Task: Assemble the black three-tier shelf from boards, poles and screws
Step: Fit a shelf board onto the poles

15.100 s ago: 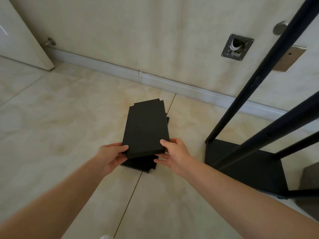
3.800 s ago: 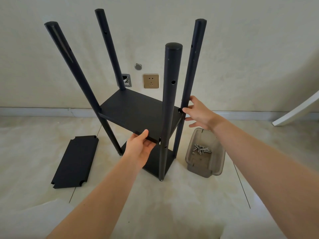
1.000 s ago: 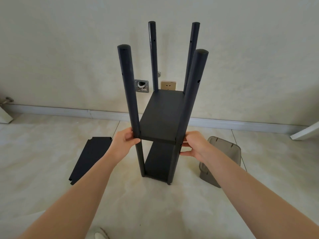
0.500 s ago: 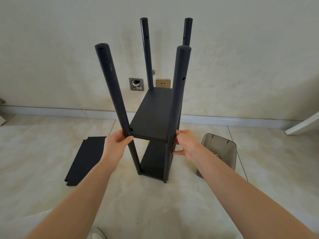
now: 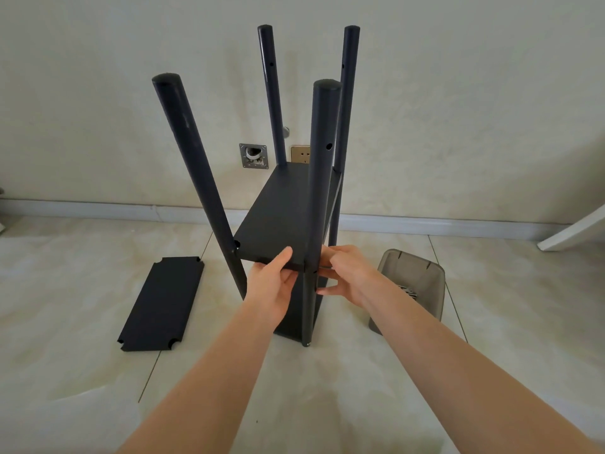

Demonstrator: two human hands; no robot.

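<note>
Left hand: your grip pinches the middle board's near edge.
Right hand: fingers curl at the near right pole.
Spare board: flat on the floor, left.
Screw bin: right of shelf.

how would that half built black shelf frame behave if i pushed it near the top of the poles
The shelf frame would likely tip easily: it is tall on a narrow base. The front left pole already leans outward, so the poles probably flex where no board ties their tops. Both hands, the left hand and the right hand, are at the middle board, suggesting it needs steadying.
</note>
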